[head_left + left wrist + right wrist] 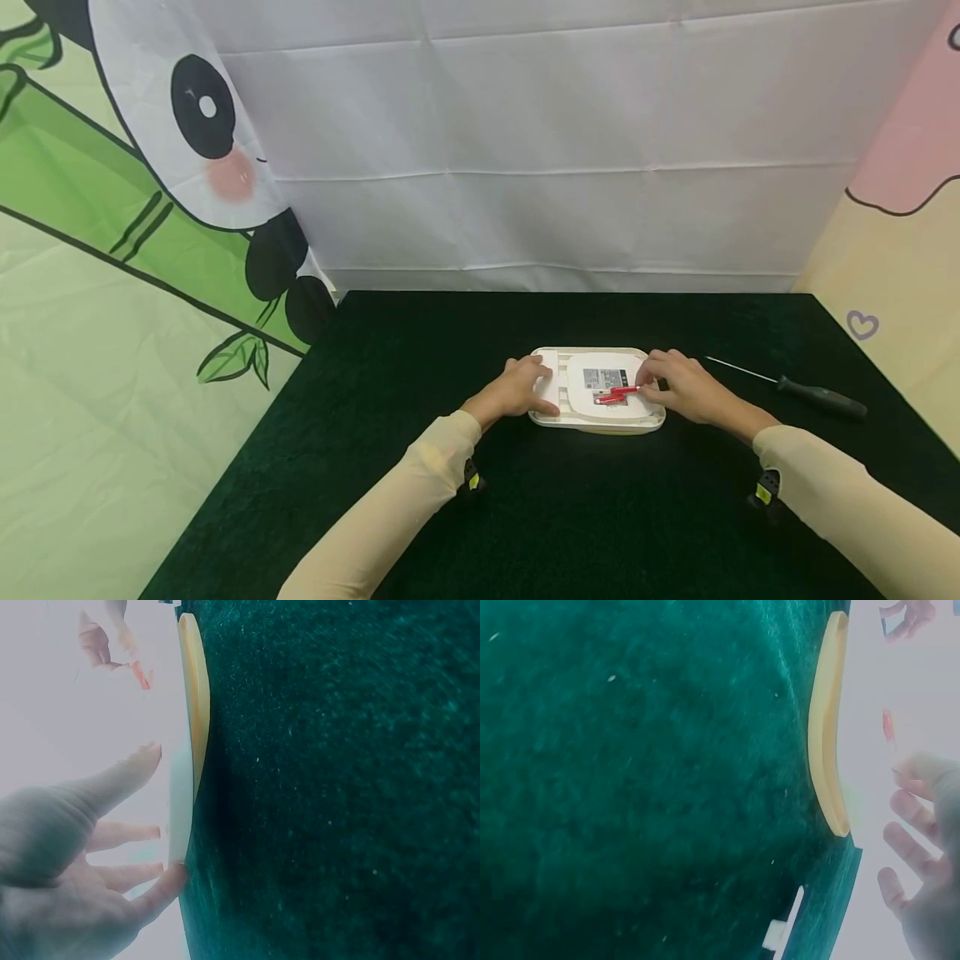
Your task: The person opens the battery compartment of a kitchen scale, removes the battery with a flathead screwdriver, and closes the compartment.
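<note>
A white, rounded-rectangular device (577, 423) lies flat on the dark green table, a pale panel with printed labels facing up. My left hand (519, 386) rests over its left end, fingers spread, the thumb toward the near edge. Two slim red cylinders lie over the labels. My right hand (678, 387), at the device's right end, pinches the tip of the farther red cylinder (624, 390) between thumb and finger. The nearer red cylinder (609, 400) lies just beside it. Under the near edge, a yellow curved part (821, 727) sticks out. Glare washes out the device's top in both wrist views.
A screwdriver (821, 398) with a dark handle and thin shaft lies to the right of my right hand, its tip toward the device. Dark green cloth (420, 350) covers the table. White fabric (547, 167) hangs along the back, printed sheets on both sides.
</note>
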The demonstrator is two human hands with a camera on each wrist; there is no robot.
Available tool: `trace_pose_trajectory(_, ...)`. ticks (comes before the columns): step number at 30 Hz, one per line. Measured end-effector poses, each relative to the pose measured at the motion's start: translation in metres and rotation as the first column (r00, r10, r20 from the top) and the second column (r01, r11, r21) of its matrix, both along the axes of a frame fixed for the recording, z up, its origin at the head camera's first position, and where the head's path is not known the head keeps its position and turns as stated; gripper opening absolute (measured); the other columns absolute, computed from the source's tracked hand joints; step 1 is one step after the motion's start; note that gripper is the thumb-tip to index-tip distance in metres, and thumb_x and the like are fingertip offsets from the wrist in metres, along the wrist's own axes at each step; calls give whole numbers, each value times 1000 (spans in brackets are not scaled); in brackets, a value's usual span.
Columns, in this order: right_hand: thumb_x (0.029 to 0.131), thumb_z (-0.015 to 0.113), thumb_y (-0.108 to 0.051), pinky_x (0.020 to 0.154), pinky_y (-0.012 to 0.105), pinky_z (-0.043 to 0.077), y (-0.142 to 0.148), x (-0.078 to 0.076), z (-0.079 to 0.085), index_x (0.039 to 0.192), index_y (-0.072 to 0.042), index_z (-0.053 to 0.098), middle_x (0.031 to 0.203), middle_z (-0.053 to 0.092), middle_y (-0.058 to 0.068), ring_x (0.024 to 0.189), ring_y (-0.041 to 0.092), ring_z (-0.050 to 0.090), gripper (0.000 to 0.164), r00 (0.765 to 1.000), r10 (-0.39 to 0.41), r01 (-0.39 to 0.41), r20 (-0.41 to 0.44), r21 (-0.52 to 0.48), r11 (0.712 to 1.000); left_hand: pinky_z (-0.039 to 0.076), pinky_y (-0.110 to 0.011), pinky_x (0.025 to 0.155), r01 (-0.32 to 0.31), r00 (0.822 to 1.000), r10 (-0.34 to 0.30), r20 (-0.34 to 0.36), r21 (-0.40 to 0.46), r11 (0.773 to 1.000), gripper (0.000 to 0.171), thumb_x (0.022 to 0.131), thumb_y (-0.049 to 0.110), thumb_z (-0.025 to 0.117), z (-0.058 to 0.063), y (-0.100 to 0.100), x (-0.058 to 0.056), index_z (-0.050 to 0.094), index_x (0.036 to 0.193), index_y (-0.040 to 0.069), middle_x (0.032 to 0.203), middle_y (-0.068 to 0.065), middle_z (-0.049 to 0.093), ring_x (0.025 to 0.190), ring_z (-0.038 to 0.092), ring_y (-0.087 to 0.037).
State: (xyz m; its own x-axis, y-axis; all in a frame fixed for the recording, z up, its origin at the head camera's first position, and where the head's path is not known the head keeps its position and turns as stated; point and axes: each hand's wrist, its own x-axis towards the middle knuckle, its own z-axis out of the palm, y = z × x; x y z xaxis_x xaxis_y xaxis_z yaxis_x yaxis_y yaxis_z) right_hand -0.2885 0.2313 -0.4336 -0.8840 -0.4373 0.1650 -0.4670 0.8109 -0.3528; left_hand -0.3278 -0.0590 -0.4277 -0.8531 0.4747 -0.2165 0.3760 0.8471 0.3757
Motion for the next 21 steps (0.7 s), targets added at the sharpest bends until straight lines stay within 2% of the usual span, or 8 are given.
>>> trace_pose_trajectory(7,89,70,-16,77,37,36,24,8,0,95,-15,68,96,61,0,92,22,50,7,999,-45,45,-17,-28,999,32,-42,111,3,1000,-3,0,8,1000,65,82,41,77,1,0,1,56,137,13,158,-9,32,133,35,-29)
trace_pose_trajectory(15,91,69,-17,75,40,36,67,22,4,96,-13,68,97,62,5,94,26,51,6,993,-115,115,-13,-31,993,31,-44,113,-1,1000,1,4,14,1000,64,83,39,77,2,-1,2,56,137,12,159,-10,30,134,34,-31)
trace_pose_trajectory(21,91,69,-15,70,35,38,104,35,3,95,-12,68,91,61,3,87,23,50,5,984,-170,170,-51,1,985,31,-44,113,-6,1000,6,10,15,1000,65,83,38,78,4,-1,2,56,138,13,159,-9,30,136,32,-31)
